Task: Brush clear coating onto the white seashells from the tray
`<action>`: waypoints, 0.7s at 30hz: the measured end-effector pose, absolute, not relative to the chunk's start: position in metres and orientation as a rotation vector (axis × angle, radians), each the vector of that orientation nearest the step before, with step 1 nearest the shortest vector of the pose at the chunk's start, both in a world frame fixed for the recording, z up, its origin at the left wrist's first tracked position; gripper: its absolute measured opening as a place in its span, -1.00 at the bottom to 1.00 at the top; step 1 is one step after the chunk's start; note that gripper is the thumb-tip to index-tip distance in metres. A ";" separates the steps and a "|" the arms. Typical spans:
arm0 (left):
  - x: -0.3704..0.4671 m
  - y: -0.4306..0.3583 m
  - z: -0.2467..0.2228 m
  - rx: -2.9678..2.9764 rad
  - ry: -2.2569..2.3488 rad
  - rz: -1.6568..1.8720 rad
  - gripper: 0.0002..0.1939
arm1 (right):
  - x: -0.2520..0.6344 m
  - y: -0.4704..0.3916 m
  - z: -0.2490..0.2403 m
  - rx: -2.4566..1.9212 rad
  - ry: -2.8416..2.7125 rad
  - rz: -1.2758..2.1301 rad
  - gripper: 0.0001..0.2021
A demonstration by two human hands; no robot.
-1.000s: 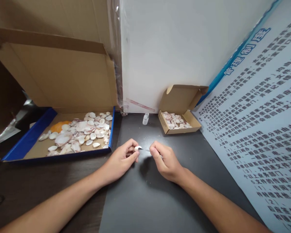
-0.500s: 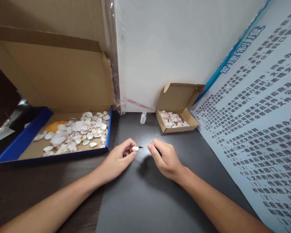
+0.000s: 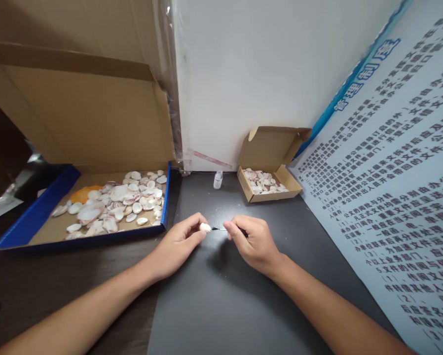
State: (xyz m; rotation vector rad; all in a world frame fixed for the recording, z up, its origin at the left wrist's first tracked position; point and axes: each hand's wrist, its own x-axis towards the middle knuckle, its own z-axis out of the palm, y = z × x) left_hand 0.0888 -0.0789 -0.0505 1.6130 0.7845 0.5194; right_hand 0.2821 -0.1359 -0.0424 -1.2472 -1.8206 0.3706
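Between the thumb and fingers of my left hand [image 3: 184, 239] is a small white seashell [image 3: 205, 227]. My right hand [image 3: 251, 241] is closed around the dark handle of a small brush [image 3: 219, 229]. The brush has a thin metallic stem and dark bristles, which point left at the shell. A narrow gap shows between the bristle tip and the shell. Both hands are just above the dark grey mat [image 3: 206, 315]. Beyond them, a small clear bottle [image 3: 217, 180] with a pale label stands upright near the white panel.
At left a large open blue-edged cardboard box [image 3: 165, 204] holds many seashells [image 3: 121, 197] and something orange [image 3: 84, 194]. A smaller open cardboard box [image 3: 276, 197] with seashells stands at the back right. A white panel [image 3: 243, 74] rises behind, and a printed board [image 3: 391, 162] leans along the right.
The shell has turned in my left fingers, showing more of its ridged face. The brush tip has drawn slightly away from it.
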 end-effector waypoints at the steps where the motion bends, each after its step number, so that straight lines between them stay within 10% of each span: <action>1: 0.088 -0.079 -0.050 1.593 0.781 0.522 -0.81 | 0.282 -0.136 -0.042 -1.242 -1.813 0.376 -0.63; 21: 0.092 -0.079 -0.054 1.403 0.811 0.578 -0.69 | 0.284 -0.138 -0.037 -1.269 -1.863 0.473 -0.78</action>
